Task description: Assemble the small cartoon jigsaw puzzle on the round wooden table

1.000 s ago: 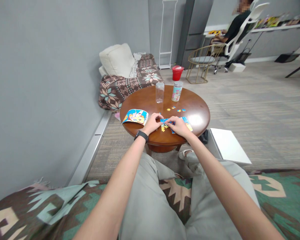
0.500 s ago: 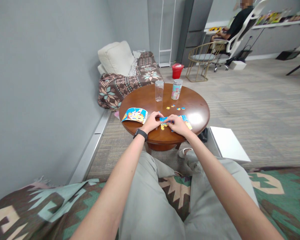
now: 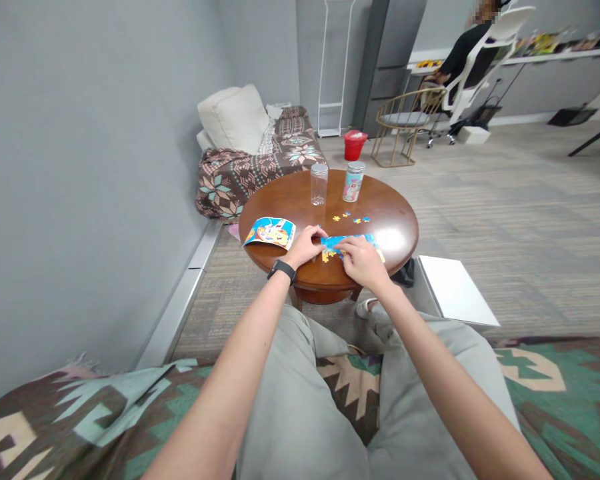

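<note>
Partly built jigsaw puzzle (image 3: 331,243) lies between the hands, near side of the round wooden table (image 3: 283,195). Left hand (image 3: 305,247) at puzzle's left edge, thumb and forefinger curved; pinch can't be told. Right hand (image 3: 364,260) over puzzle's right part, fingers bent, tips down on it; can't tell if a piece is pinched. Table's near rim passes under both wrists; room to move right of right hand, out to the right rim. Picture sheet (image 3: 271,232), curled, left of left hand, by the left rim. Loose puzzle pieces (image 3: 336,219) just beyond right hand. Farther out, clear jar (image 3: 319,188) beyond left hand, printed jar (image 3: 353,185) beyond right hand, both silver-lidded, contents unclear. Glossy brown tabletop, glare right of right hand. White box (image 3: 457,287) right of right hand, below table level. Patterned sofa (image 3: 230,183) beyond left hand; seated person (image 3: 460,60) far beyond right.
</note>
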Available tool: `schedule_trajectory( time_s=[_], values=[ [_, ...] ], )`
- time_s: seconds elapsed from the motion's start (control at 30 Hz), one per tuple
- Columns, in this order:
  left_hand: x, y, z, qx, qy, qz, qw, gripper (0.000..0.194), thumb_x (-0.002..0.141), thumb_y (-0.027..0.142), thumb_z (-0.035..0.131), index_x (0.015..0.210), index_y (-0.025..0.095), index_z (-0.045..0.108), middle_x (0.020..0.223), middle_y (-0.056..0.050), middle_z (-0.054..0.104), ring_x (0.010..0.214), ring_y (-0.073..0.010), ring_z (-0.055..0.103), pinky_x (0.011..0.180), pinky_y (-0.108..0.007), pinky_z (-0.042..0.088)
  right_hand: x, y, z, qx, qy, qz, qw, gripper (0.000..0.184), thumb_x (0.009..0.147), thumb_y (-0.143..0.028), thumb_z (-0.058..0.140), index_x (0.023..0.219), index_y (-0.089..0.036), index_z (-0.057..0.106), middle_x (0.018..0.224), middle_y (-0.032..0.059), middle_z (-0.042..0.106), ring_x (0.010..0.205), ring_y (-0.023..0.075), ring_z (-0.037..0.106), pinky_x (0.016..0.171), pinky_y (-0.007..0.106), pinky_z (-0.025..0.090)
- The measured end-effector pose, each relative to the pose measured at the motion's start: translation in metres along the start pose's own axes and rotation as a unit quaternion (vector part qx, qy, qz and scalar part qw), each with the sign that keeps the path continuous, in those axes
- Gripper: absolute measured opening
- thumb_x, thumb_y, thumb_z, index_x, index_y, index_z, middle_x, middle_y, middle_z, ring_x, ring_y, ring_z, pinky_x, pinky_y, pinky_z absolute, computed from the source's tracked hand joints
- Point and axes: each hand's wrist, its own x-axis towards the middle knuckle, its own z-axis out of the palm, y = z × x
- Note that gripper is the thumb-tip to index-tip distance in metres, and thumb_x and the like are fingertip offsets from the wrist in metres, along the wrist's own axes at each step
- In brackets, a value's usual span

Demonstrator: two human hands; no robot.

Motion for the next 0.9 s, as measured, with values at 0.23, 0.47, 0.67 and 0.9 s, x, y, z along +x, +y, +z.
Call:
schedule_trajectory(
  time_s=[0.23,0.47,0.67,0.9],
  values=[
    [0.0,0.0,0.0,0.008,0.001,0.001,1.0,0.022,0.068,0.005,0.065,0.086,0.018,0.066,0.096,-0.003,0.065,0.097,-0.0177,0.062,0.098,-0.035,0.049,-0.011,-0.008,0.002,-0.019,-0.049,-0.035,0.998,0.044,0.081,-0.008,0.044,0.113,-0.02,0.072,0.114,0.0087,0.07,0.11,0.0294,0.055,0.093,0.048,0.044],
    [0.0,0.0,0.0,0.009,0.002,0.001,1.0,0.022,0.068,0.005,0.065,0.086,0.018,0.065,0.095,-0.002,0.064,0.097,-0.0178,0.062,0.097,-0.035,0.049,-0.012,-0.009,0.002,-0.033,-0.056,-0.036,0.997,0.046,0.08,-0.008,0.044,0.117,-0.019,0.07,0.12,0.0097,0.068,0.111,0.0298,0.054,0.095,0.048,0.042],
    [0.0,0.001,0.0,0.011,0.002,-0.001,1.0,0.023,0.067,0.003,0.065,0.085,0.018,0.065,0.094,-0.002,0.064,0.096,-0.0172,0.062,0.096,-0.034,0.049,-0.013,-0.01,0.003,-0.04,-0.052,-0.04,0.997,0.047,0.08,-0.007,0.044,0.118,-0.019,0.069,0.123,0.0084,0.068,0.117,0.0281,0.054,0.099,0.045,0.039],
    [-0.001,0.0,0.0,0.004,0.002,0.003,1.0,0.023,0.068,0.003,0.065,0.086,0.018,0.065,0.095,-0.003,0.064,0.096,-0.0173,0.062,0.097,-0.034,0.049,-0.012,-0.008,0.003,-0.051,-0.062,-0.044,0.996,0.044,0.082,-0.009,0.044,0.118,-0.018,0.069,0.123,0.0093,0.067,0.117,0.0288,0.054,0.097,0.045,0.039]
  ],
)
